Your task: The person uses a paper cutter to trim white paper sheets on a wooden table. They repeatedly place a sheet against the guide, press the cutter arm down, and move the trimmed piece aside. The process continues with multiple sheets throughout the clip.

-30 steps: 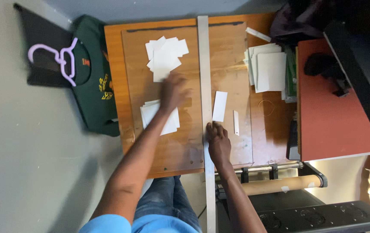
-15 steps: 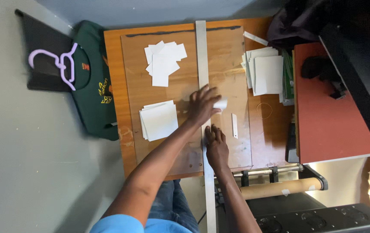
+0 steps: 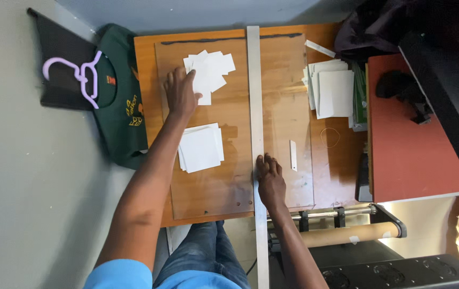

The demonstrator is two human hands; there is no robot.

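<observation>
My left hand [image 3: 180, 93] reaches to the far left part of the wooden board [image 3: 208, 176]. Its thumb and fingers lie on the left edge of a loose pile of white paper pieces [image 3: 213, 69], holding a white card against it. My right hand [image 3: 270, 179] presses flat on a long metal ruler [image 3: 254, 96] that runs down the middle of the board. A neat stack of white cards [image 3: 201, 149] lies under my left forearm. A thin white strip [image 3: 293, 155] lies right of the ruler.
Larger white sheets [image 3: 333, 93] are stacked at the right, with a rubber band [image 3: 330, 137] near them. A red-topped table [image 3: 411, 134] stands further right. A green shirt [image 3: 120, 101] and a lilac hanger [image 3: 77, 75] lie on the floor to the left. A cardboard roll [image 3: 341, 231] sits at the near right.
My left hand went right over the ruler, took the white card lying there, and carried it back left to the loose pile. My right hand stayed on the ruler.
</observation>
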